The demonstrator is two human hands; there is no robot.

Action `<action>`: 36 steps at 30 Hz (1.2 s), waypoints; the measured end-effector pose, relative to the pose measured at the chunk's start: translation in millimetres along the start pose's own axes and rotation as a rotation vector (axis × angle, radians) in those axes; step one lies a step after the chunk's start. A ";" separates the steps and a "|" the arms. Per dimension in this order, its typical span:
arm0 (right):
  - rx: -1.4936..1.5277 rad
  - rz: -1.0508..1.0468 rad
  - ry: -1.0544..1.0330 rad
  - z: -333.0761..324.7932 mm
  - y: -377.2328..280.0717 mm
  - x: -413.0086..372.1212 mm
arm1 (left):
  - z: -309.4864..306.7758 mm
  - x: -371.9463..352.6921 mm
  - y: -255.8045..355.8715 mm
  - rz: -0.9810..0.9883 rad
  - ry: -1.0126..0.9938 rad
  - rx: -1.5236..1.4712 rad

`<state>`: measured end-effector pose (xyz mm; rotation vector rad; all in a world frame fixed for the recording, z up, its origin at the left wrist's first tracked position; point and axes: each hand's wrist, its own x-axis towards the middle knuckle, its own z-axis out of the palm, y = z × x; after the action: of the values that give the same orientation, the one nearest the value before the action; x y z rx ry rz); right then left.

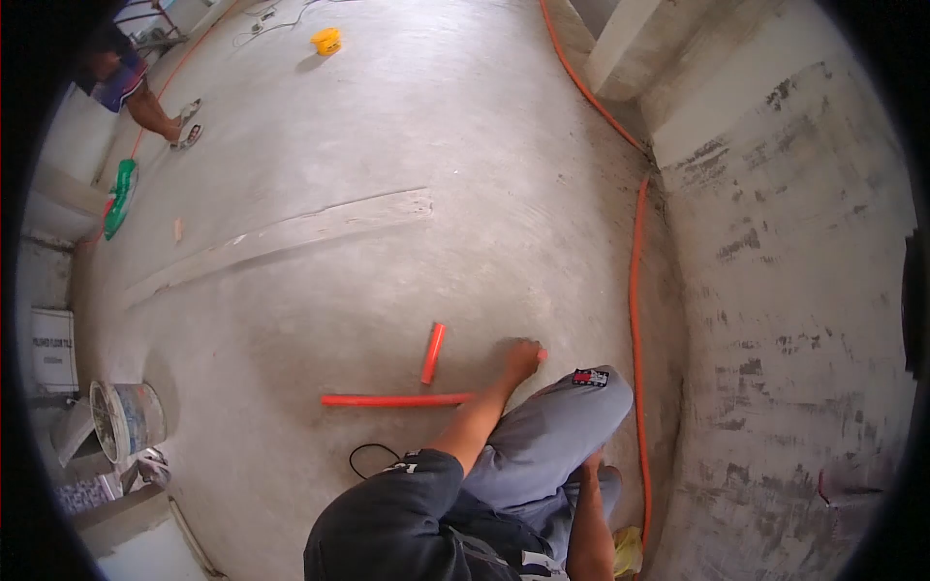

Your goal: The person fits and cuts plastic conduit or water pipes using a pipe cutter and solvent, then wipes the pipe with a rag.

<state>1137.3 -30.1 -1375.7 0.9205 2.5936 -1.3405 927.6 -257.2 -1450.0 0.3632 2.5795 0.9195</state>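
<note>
My left hand [524,358] reaches down to the floor in front of my bent knee. Its fingers look closed, and a small reddish bit shows at its far edge, too small to name. A long orange pipe [387,400] lies on the floor, its right end hidden behind my left forearm. Beyond it lies a short orange pipe [433,353], apart from my hand. My right hand [590,461] is low beside my leg, mostly hidden by the grey trousers [542,436], so its fingers do not show.
An orange hose [636,290] runs along the wall to the right. A flat board [291,235] lies across the floor ahead. Left stand a dirty bucket [126,421] and a tile box [54,351]. A yellow bucket [326,41] and another person's legs [155,111] are farther off.
</note>
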 end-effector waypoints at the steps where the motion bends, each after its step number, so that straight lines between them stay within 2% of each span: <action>1: 0.018 0.010 0.009 -9.1 5.2 -4.8 | -22.9 4.6 12.0 -0.157 -0.061 -0.158; 2: 0.037 0.022 0.020 -10.8 6.8 -9.9 | -42.6 11.8 19.9 -0.314 -0.126 -0.312; 4: 0.356 0.229 0.128 -37.2 -28.2 -16.8 | -67.8 25.2 18.1 -0.522 -0.263 -1.560; 6: 0.396 0.160 0.190 -62.5 -78.2 -23.8 | -147.1 -0.3 69.0 -0.272 -0.157 -1.780; 8: 0.544 0.030 0.135 -83.7 -109.8 -26.3 | -188.5 -20.5 98.2 -0.008 -0.190 -2.069; 9: 0.571 0.022 0.173 -87.7 -134.5 -28.1 | -205.7 -34.6 112.8 -0.017 -0.201 -2.058; 11: 0.619 0.002 0.219 -89.7 -183.3 -27.3 | -239.2 -52.1 140.2 0.229 -0.184 -1.990; 13: 0.660 -0.201 0.142 -89.7 -228.0 -34.9 | -257.4 -69.5 161.2 0.286 -0.205 -1.944; 14: 0.676 -0.205 0.151 -87.8 -251.4 -39.7 | -262.6 -77.6 170.2 0.317 -0.178 -1.896; 15: 0.677 -0.300 0.128 -84.8 -275.0 -47.1 | -265.3 -85.0 176.5 0.351 -0.152 -1.847; 16: 0.676 -0.393 0.106 -82.7 -297.1 -54.6 | -265.5 -90.6 180.6 0.386 -0.198 -1.850; 19: 0.497 -0.577 0.130 -79.8 -350.3 -73.5 | -266.8 -109.6 193.7 0.366 -0.262 -1.827; 20: 0.509 -0.577 0.138 -80.4 -367.0 -77.5 | -270.3 -119.7 203.1 0.322 -0.221 -1.844; 21: 0.414 -0.704 0.169 -81.2 -382.1 -81.4 | -273.9 -130.2 210.7 0.324 -0.227 -1.833; 22: 0.314 -0.830 0.198 -82.4 -389.7 -83.1 | -277.1 -139.5 218.2 0.325 -0.160 -1.782; 23: 0.320 -0.834 0.201 -83.0 -391.8 -83.1 | -278.2 -146.5 223.4 0.329 -0.092 -1.732; 25: 0.136 -0.990 0.189 -82.7 -395.6 -84.7 | -275.6 -155.1 224.7 0.368 -0.057 -1.723; 27: 0.141 -0.984 0.186 -80.8 -390.9 -86.8 | -269.5 -157.1 214.8 0.359 -0.073 -1.659; 28: 0.101 -0.995 0.219 -81.5 -387.2 -86.9 | -265.7 -157.4 211.0 0.312 -0.008 -1.618; 31: 0.086 -0.980 0.264 -80.7 -376.1 -91.2 | -262.5 -168.9 211.3 0.401 0.001 -1.429; 33: 0.114 -1.034 0.381 -74.9 -368.1 -96.1 | -241.6 -168.2 201.3 0.309 -0.205 -1.621; 35: 0.122 -1.074 0.331 -75.0 -359.5 -101.5 | -235.2 -176.8 203.5 0.133 -0.422 -1.909; 36: 0.142 -1.081 0.300 -75.8 -353.0 -100.5 | -237.3 -182.9 211.2 0.066 -0.400 -1.896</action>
<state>1042.2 -173.8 -1042.8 -0.4657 3.4159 -1.6354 1013.3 -294.8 -1095.6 0.0068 0.5658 2.3428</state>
